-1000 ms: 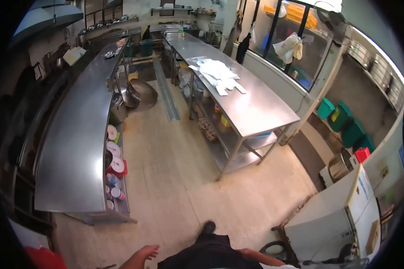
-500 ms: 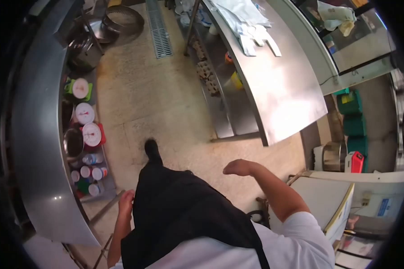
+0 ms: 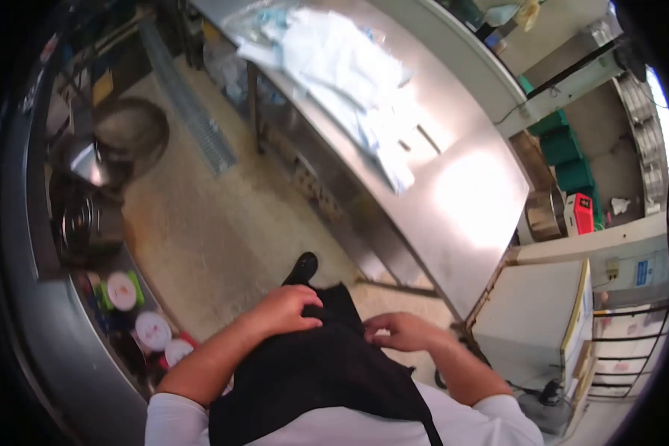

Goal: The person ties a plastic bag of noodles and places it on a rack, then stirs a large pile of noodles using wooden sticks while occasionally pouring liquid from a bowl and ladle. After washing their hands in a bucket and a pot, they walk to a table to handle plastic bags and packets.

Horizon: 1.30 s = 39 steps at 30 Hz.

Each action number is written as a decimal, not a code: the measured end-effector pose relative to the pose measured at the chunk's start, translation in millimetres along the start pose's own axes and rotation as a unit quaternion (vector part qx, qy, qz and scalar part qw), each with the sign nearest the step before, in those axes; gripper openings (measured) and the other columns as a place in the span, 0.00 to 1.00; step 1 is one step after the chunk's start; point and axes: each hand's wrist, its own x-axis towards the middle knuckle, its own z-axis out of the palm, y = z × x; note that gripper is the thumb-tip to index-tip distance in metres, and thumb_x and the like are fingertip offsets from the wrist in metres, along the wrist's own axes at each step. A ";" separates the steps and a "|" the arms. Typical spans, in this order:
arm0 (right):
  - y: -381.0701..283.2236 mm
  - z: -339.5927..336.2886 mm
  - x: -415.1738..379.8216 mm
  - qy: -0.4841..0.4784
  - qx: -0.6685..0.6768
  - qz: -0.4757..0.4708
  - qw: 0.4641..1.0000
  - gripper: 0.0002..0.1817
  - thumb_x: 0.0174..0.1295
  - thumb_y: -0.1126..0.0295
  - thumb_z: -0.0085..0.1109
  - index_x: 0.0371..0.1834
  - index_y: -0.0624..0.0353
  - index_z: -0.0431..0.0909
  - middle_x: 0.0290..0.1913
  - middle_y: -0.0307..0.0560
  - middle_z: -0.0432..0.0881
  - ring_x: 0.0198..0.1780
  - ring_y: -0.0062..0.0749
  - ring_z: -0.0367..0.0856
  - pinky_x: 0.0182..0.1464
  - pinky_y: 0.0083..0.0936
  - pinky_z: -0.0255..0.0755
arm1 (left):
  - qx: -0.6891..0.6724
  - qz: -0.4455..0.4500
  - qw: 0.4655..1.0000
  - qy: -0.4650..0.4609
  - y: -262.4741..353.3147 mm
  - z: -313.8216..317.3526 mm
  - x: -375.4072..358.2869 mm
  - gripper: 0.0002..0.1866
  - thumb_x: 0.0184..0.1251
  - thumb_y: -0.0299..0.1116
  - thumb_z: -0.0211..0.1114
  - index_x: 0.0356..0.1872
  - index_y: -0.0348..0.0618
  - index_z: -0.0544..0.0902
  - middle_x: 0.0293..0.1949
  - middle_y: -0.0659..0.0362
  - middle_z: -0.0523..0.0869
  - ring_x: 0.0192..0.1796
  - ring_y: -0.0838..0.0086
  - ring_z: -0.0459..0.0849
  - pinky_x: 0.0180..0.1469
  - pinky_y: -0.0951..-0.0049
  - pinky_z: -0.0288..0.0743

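In front of my waist my left hand [image 3: 286, 308] hovers over the black apron [image 3: 312, 364], its thumb apart from the loosely bent fingers and a gap showing between them. My right hand [image 3: 400, 331] is at the apron's right edge, with slightly curled, parted fingers pointing left. Neither hand shows a thing in its grasp. Below the hands, a black shoe [image 3: 302, 267] stands on the floor. Ahead is a steel table [image 3: 453, 230], on which white plastic bags [image 3: 342, 67] lie in a pile.
Lidded tubs [image 3: 153, 331] line the lower shelf at left, near large metal pans [image 3: 89, 163]. A floor drain grate [image 3: 193, 111] runs between the counters. At right stand a white chest freezer [image 3: 528, 308], a red-and-white box [image 3: 578, 213] and green bins [image 3: 561, 149].
Both hands have come inward over the apron, the left one up from my side. My view has turned right and forward, bringing the bags and table closer.
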 end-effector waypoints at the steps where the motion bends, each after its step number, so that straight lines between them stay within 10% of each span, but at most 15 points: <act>1: -14.1 -15.0 11.7 0.029 0.002 0.027 0.999 0.15 0.66 0.58 0.62 0.50 0.53 0.85 0.53 0.47 0.85 0.55 0.41 0.83 0.58 0.33 0.74 | 0.031 0.006 0.999 -0.004 -10.8 -12.0 20.7 0.23 0.58 0.47 0.75 0.52 0.47 0.86 0.58 0.51 0.83 0.60 0.57 0.82 0.61 0.63 0.76; 6: -0.8 -93.1 81.2 0.243 0.153 0.038 0.957 0.18 0.65 0.58 0.65 0.53 0.56 0.84 0.45 0.47 0.88 0.44 0.31 0.85 0.49 0.29 0.77 | -0.069 -0.103 0.992 0.026 -24.8 -111.1 82.5 0.23 0.61 0.45 0.73 0.55 0.45 0.84 0.55 0.53 0.85 0.55 0.62 0.84 0.56 0.66 0.77; 11: -30.5 -196.4 127.0 0.391 0.129 0.022 0.911 0.15 0.64 0.61 0.66 0.48 0.60 0.85 0.39 0.44 0.88 0.39 0.27 0.83 0.46 0.27 0.78 | -0.212 -0.068 0.906 0.361 -65.8 -242.4 125.6 0.23 0.61 0.39 0.74 0.56 0.40 0.83 0.48 0.56 0.87 0.35 0.80 0.80 0.41 0.77 0.76; 14: -49.1 -247.5 141.8 0.457 0.116 0.037 0.881 0.14 0.64 0.62 0.67 0.46 0.60 0.86 0.40 0.45 0.88 0.40 0.26 0.84 0.46 0.27 0.78 | -0.155 -0.030 0.901 0.403 -76.0 -327.7 167.7 0.24 0.59 0.37 0.76 0.56 0.40 0.83 0.43 0.60 0.87 0.34 0.81 0.78 0.40 0.79 0.75; 20: -77.9 -268.1 174.7 0.541 0.210 0.098 0.809 0.15 0.63 0.64 0.69 0.46 0.65 0.84 0.39 0.48 0.88 0.41 0.25 0.85 0.46 0.25 0.78 | 0.277 -0.036 0.879 0.387 -109.9 -459.1 308.2 0.31 0.57 0.53 0.72 0.55 0.40 0.84 0.48 0.49 0.87 0.45 0.52 0.85 0.51 0.56 0.79; 24: -95.2 -270.0 189.9 0.570 0.223 0.093 0.785 0.14 0.64 0.67 0.68 0.46 0.67 0.84 0.39 0.46 0.88 0.42 0.23 0.83 0.46 0.24 0.77 | 0.242 -0.162 0.943 0.162 -106.7 -512.9 370.3 0.29 0.57 0.53 0.71 0.52 0.41 0.84 0.50 0.48 0.87 0.52 0.51 0.84 0.57 0.55 0.77; 29: -96.3 -251.9 205.7 0.625 0.332 0.102 0.699 0.14 0.64 0.68 0.68 0.47 0.67 0.83 0.39 0.44 0.87 0.41 0.22 0.83 0.46 0.23 0.77 | 0.198 0.016 0.949 0.245 -139.3 -520.6 419.4 0.17 0.54 0.33 0.72 0.47 0.44 0.85 0.43 0.51 0.85 0.47 0.52 0.83 0.53 0.57 0.78; 39: -94.1 -257.6 214.0 0.622 0.310 0.184 0.695 0.16 0.64 0.67 0.67 0.49 0.66 0.83 0.39 0.45 0.87 0.39 0.23 0.84 0.44 0.23 0.77 | 0.347 -0.032 0.892 0.289 -134.1 -516.4 463.1 0.37 0.48 0.52 0.75 0.57 0.39 0.78 0.51 0.43 0.81 0.57 0.47 0.78 0.57 0.52 0.76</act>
